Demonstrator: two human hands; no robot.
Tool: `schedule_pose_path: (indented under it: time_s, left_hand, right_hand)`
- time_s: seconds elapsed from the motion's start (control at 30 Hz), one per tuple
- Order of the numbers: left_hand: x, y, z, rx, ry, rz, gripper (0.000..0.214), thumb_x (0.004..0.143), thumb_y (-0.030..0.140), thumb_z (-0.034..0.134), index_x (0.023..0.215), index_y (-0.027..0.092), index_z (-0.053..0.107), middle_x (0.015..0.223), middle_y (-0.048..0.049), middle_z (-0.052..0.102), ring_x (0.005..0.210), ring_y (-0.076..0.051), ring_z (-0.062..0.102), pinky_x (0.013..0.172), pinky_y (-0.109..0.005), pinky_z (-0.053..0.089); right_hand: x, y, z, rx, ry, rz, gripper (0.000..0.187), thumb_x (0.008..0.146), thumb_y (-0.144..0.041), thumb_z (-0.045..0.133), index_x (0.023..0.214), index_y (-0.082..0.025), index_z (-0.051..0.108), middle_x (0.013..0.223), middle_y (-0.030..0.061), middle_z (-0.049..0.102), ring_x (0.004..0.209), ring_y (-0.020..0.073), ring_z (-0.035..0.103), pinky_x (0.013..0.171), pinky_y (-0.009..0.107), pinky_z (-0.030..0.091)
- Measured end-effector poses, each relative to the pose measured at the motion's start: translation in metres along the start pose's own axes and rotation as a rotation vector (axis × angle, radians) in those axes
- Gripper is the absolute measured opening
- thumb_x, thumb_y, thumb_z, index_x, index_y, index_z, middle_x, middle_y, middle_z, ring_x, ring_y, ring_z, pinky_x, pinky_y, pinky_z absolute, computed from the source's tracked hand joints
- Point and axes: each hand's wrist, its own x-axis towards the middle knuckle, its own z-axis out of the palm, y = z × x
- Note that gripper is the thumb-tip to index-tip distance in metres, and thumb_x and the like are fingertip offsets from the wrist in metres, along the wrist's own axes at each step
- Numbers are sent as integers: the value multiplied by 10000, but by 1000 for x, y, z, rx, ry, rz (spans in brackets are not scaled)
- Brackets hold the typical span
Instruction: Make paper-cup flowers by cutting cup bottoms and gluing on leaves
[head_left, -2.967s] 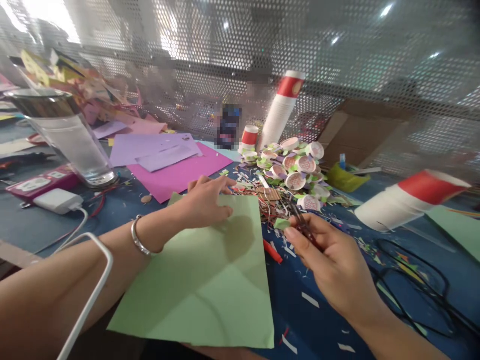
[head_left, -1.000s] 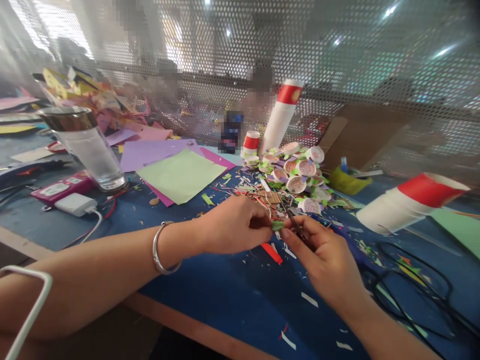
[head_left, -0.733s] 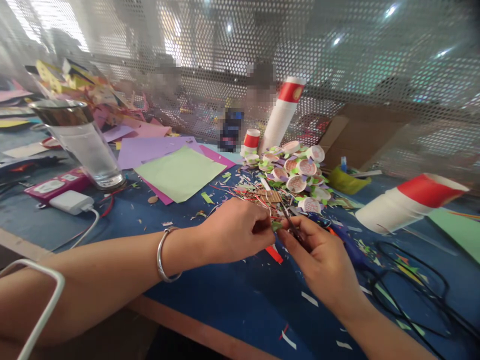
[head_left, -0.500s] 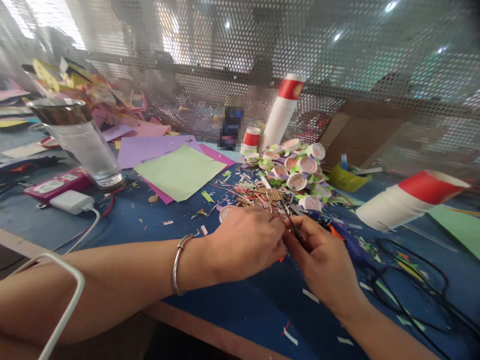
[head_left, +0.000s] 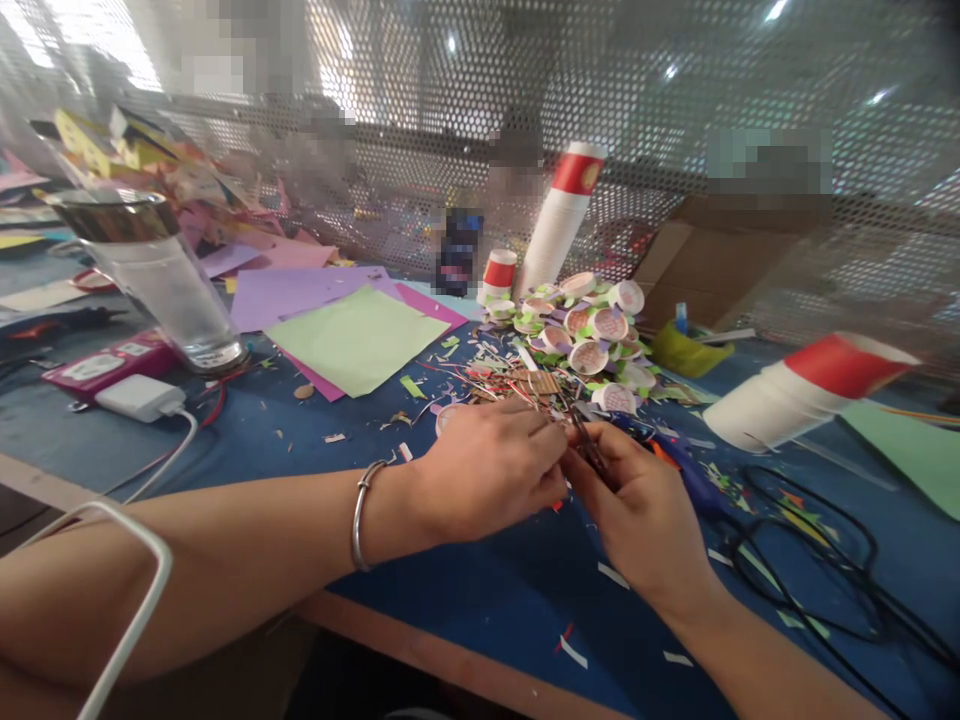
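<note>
My left hand (head_left: 491,470), with a silver bangle at the wrist, is closed; its fingertips are turned away, so what they pinch is hidden. Against those fingertips is my right hand (head_left: 637,500), closed round a slim dark metal tool (head_left: 589,450) that points up and away. Whether the tool is scissors or tweezers I cannot tell. Just beyond both hands lies a heap of paper scraps and thin strips (head_left: 517,375). Behind it are piled several cut paper-cup bottoms (head_left: 589,357) with green and purple paper bits. A blue tool with an orange part (head_left: 697,480) and a black cord lies beside my right hand.
Stacked paper cups (head_left: 555,225) lean at the back, and another stack (head_left: 795,395) lies tilted at right. Coloured paper sheets (head_left: 360,340), a water glass (head_left: 165,290) and a white charger plug (head_left: 141,397) are at left. A cardboard box (head_left: 697,255) stands by the perforated screen.
Both hands stay together in nearly the same pose, the slim tool still in my right hand. The whole view has shifted slightly.
</note>
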Motion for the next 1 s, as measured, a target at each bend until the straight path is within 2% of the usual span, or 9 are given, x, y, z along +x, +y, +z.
schedule_pose_path:
  time_s: [0.03,0.1,0.27,0.33,0.5,0.67,0.77,0.9,1.0]
  left_hand:
    - [0,-1,1,52,-1,58,232,921,143,491,759,148,657,744,-62,690,728,-173,605,663,-320,450]
    - [3,-4,1,18,-19,-15,229,920,167,509,733,157,642,709,-51,670,707,-169,596,642,-314,438]
    - [9,-9,-1,-473,-158,-611,299,847,332,578,590,194,511,541,30,518,523,-103,464,497,-262,324]
    - [7,-7,-1,-455,-137,-572,273,823,324,594,597,192,516,557,27,530,539,-103,468,516,-260,326]
    - [6,-8,2,-100,-9,-191,132,831,198,557,714,169,612,756,-58,686,717,-163,595,646,-302,402]
    - [9,-15,7,-189,-41,-385,146,787,255,593,663,179,584,665,-15,636,613,-128,525,587,-275,346]
    - [8,-13,9,-174,-34,-355,132,774,248,590,663,180,576,676,-19,623,633,-134,508,595,-285,325]
    - [9,-14,8,-203,3,-312,152,776,228,592,638,181,547,642,1,577,611,-119,469,593,-291,316]
    - [9,-18,4,-397,-25,-358,227,808,255,609,606,179,539,580,36,511,566,-91,437,573,-273,332]
  right_hand:
    - [1,0,0,2,3,2,189,905,-402,668,896,-216,636,637,-13,623,599,174,564,537,277,431]
    - [4,0,2,20,-2,2,189,907,-396,669,889,-211,635,661,-6,631,622,176,573,552,276,442]
    - [8,1,7,79,-1,6,235,886,-415,707,931,-191,650,663,-1,648,599,166,564,535,269,428]
    - [7,1,7,102,-7,-5,247,887,-429,707,911,-189,654,668,-2,652,569,152,550,519,265,416]
    - [7,1,6,66,35,-37,268,898,-451,689,884,-186,653,671,5,666,538,144,556,489,260,407]
    - [13,5,9,46,42,-39,268,857,-436,720,916,-178,675,708,33,708,653,196,655,578,285,484]
    - [12,6,10,40,59,-44,234,865,-427,714,883,-197,670,678,14,672,679,204,667,604,294,495]
    - [9,8,9,79,100,-20,298,828,-482,774,815,-217,636,522,-63,481,504,150,511,466,269,367]
    - [7,10,5,133,113,-15,299,852,-488,762,871,-212,650,543,-72,469,443,105,362,413,261,243]
